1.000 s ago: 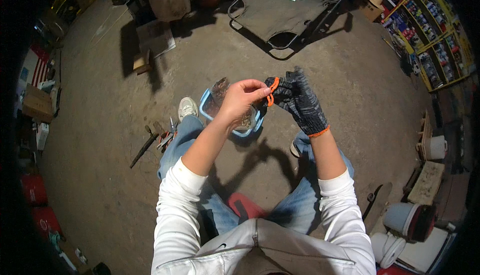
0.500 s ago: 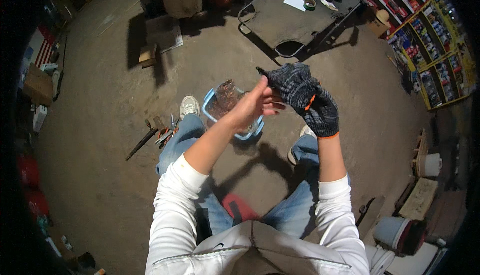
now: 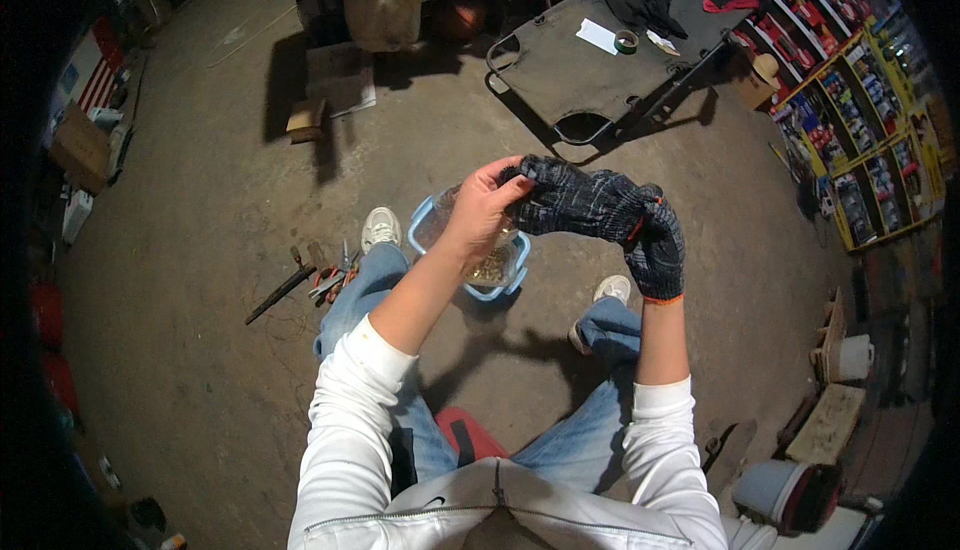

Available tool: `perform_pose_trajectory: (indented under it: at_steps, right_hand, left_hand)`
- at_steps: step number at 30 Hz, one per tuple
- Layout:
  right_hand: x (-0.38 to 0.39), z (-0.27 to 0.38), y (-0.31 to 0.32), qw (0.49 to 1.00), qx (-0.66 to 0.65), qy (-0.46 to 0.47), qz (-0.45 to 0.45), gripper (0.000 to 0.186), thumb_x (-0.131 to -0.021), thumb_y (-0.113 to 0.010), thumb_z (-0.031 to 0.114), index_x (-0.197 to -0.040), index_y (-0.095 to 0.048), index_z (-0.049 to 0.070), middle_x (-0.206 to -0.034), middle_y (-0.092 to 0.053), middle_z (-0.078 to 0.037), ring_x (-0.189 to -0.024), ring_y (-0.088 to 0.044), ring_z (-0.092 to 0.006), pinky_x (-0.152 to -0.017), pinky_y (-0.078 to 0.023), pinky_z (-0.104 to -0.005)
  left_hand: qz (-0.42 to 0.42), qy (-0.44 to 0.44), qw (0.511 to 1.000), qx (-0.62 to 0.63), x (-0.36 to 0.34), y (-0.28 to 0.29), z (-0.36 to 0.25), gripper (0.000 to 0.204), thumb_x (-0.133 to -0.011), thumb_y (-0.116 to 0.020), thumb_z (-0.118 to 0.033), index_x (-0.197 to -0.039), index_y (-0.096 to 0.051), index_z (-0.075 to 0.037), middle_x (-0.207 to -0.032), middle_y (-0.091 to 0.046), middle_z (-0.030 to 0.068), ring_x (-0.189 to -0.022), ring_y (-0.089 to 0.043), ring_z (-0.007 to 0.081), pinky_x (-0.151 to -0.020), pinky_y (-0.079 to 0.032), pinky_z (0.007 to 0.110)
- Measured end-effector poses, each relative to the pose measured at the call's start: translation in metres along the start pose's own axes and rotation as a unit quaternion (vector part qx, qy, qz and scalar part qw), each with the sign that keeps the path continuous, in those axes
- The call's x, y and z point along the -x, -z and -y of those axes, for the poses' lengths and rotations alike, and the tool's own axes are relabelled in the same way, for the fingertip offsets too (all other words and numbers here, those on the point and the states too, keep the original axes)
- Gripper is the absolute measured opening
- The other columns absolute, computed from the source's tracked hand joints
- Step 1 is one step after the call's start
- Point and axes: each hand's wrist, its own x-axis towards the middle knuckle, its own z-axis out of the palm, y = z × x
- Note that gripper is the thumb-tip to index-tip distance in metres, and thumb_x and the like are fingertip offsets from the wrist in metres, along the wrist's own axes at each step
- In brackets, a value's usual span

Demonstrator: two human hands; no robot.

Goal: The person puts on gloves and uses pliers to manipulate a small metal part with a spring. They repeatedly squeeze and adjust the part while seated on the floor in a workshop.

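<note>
Knit glove held at both ends, above a blue-rimmed tub.
The bare left hand (image 3: pixel 482 208) pinches the finger end of the loose grey-black glove (image 3: pixel 575 202) between closed thumb and fingers; the gloved right hand (image 3: pixel 657 258) curls over the cuff end, its grip pressure indeterminable. This two-point hold likely keeps the knit extended. The tub (image 3: pixel 486 296) sits on the floor between the feet, presumably for easy reach, containing brownish-gold loose material (image 3: pixel 490 272), type unclear.

Glove (image 3: pixel 575 200) between hands (image 3: pixel 482 212); tools (image 3: pixel 328 281) left of tub (image 3: pixel 522 256); tape roll (image 3: pixel 626 49) on cot (image 3: pixel 570 80).
</note>
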Motion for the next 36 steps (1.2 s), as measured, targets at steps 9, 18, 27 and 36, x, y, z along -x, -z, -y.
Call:
perform_pose_trajectory:
  at_steps: [9,18,27,36]
  right_hand:
    - [-0.001,-0.038,-0.007,0.906,0.418,0.063,0.032,0.025,-0.089,-0.052,0.010,-0.111,-0.056,0.000,-0.106,-0.061,-0.010,-0.097,-0.058,-0.0180,-0.082,-0.048,-0.0272]
    - [0.011,-0.056,-0.026,0.855,0.513,0.068,0.030,0.030,-0.083,-0.054,0.006,-0.112,-0.059,0.005,-0.102,-0.062,-0.009,-0.088,-0.060,-0.0171,-0.074,-0.049,-0.0271]
    - [0.017,-0.058,-0.033,0.850,0.518,0.095,-0.026,0.021,-0.090,-0.047,0.015,-0.099,-0.060,0.001,-0.091,-0.061,-0.007,-0.083,-0.055,-0.0159,-0.076,-0.045,-0.0294]
    - [0.005,-0.060,0.101,0.714,0.696,0.055,0.042,0.020,-0.089,-0.051,0.016,-0.106,-0.051,0.007,-0.107,-0.055,-0.011,-0.098,-0.052,-0.0236,-0.082,-0.044,-0.0348]
  left_hand:
    - [-0.070,-0.157,0.848,-0.502,0.014,-0.026,0.009,0.021,-0.077,-0.066,-0.010,-0.095,-0.059,-0.002,-0.089,-0.057,0.0058,-0.081,-0.058,0.0157,-0.073,-0.047,0.027]
    - [-0.077,-0.091,0.870,-0.479,0.016,-0.030,0.033,0.022,-0.070,-0.064,-0.004,-0.089,-0.053,0.000,-0.078,-0.056,0.0054,-0.065,-0.053,0.0090,-0.060,-0.046,0.023]
    - [-0.101,-0.051,0.912,-0.395,0.018,-0.020,0.049,0.019,-0.070,-0.057,-0.001,-0.088,-0.051,-0.002,-0.074,-0.055,0.0028,-0.063,-0.052,0.0084,-0.057,-0.045,0.024]
    - [0.110,-0.489,0.579,-0.643,0.016,-0.037,0.056,0.014,-0.068,-0.058,-0.012,-0.077,-0.050,-0.004,-0.079,-0.048,0.0083,-0.081,-0.053,0.0237,-0.061,-0.048,0.033]
